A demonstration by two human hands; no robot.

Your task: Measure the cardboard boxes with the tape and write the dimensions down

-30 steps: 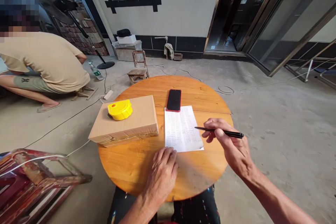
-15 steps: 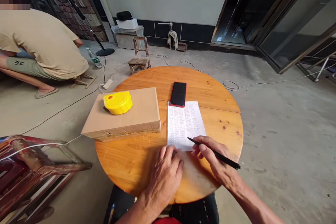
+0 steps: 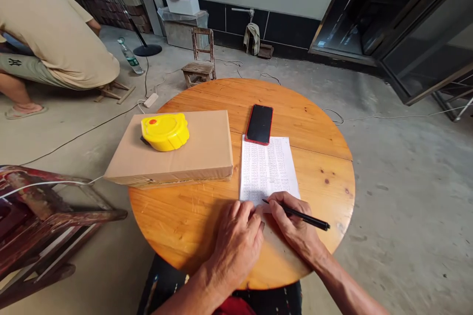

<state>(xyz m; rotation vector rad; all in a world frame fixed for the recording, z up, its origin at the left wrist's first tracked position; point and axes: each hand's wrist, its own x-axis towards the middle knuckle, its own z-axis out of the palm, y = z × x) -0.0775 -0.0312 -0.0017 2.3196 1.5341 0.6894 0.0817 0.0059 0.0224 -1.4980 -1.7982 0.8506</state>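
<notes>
A sheet of white paper [image 3: 269, 165] lies on the round wooden table, covered in rows of small handwritten or printed figures. My right hand [image 3: 291, 221] holds a black pen [image 3: 306, 217], its tip down at the lower part of the sheet. At the paper's lower left corner rests my left hand [image 3: 240, 236], palm down with the fingers lying loosely on the table and sheet edge. A black phone with a red case [image 3: 259, 124] overlaps the top edge of the paper.
On the table's [image 3: 177, 221] left stands a cardboard box [image 3: 207, 142] with a yellow tape measure [image 3: 165, 131] on top. Beyond are a small wooden chair [image 3: 199, 54] and a water bottle [image 3: 130, 56]. A person [image 3: 55, 24] sits low at the left, near a reddish wooden chair [image 3: 44, 211].
The pen tip has come down toward the paper and my right hand has moved slightly left relative to the sheet. The view has tilted down a little. My left hand stays at the paper's edge.
</notes>
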